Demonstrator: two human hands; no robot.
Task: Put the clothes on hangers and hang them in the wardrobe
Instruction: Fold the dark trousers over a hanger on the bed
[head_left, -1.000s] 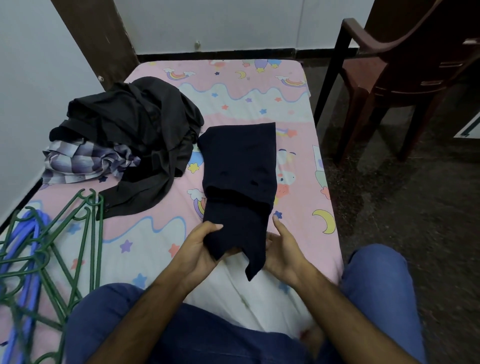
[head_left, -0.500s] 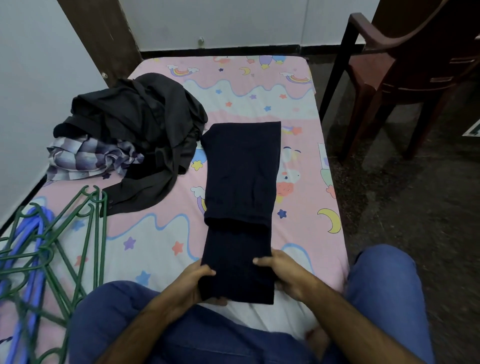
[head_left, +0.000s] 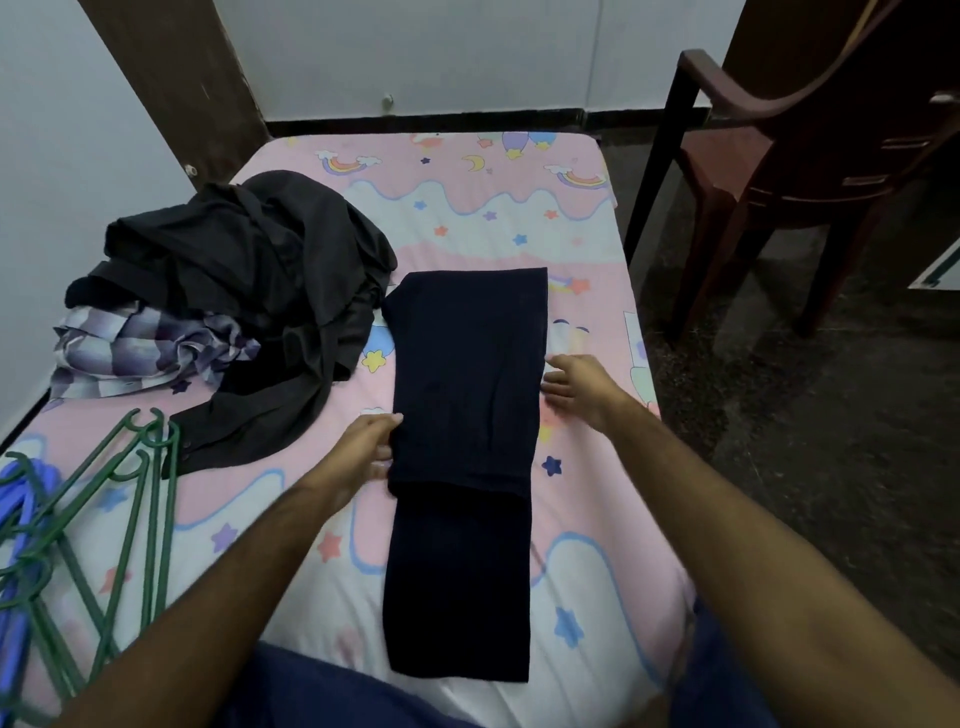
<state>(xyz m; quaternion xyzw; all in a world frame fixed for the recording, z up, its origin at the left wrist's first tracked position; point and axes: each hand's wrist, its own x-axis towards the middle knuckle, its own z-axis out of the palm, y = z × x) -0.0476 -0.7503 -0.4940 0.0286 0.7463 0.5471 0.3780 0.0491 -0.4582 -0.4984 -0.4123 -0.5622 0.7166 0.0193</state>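
1. Green hangers (head_left: 98, 499) lie untouched at the bed's (head_left: 587, 218) left edge.
2. Left hand (head_left: 363, 452) now pinches the trousers' (head_left: 462, 457) left edge.
3. Right hand (head_left: 576, 387), fingers spread, has shifted to their right edge; trousers lie flattened mid-bed, ready for a hanger.

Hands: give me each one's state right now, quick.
Left hand: fingers curled on the left edge of the navy folded garment, gripping it.
Right hand: open, fingers straight, at the garment's right edge.

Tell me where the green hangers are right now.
In the head view, the green hangers lie at the bed's near left corner, tangled with blue hangers, just in front of the dark clothes pile.
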